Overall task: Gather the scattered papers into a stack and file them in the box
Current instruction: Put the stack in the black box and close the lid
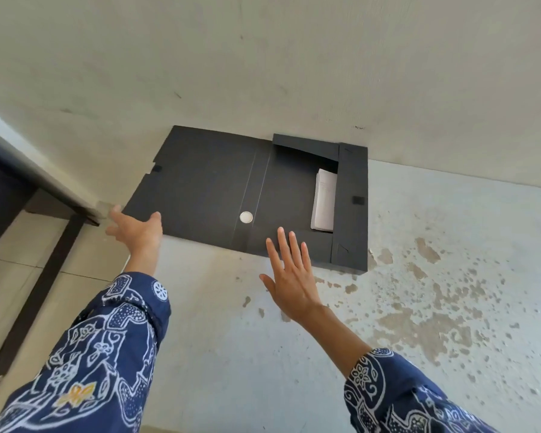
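White papers (pixel 323 200) lie inside the black box (pixel 352 182), beyond both released hands, left (pixel 136 228) and right (pixel 289 271).

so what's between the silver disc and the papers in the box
Only bare black cardboard of the box lies between the silver disc and the papers, in the head view.

Both hands extended forward, fingers spread: left hand (pixel 138 229), right hand (pixel 289 276).

Black box (pixel 352 182) lies open w/ papers (pixel 324 200) inside; both hands (pixel 289 276) spread, empty.
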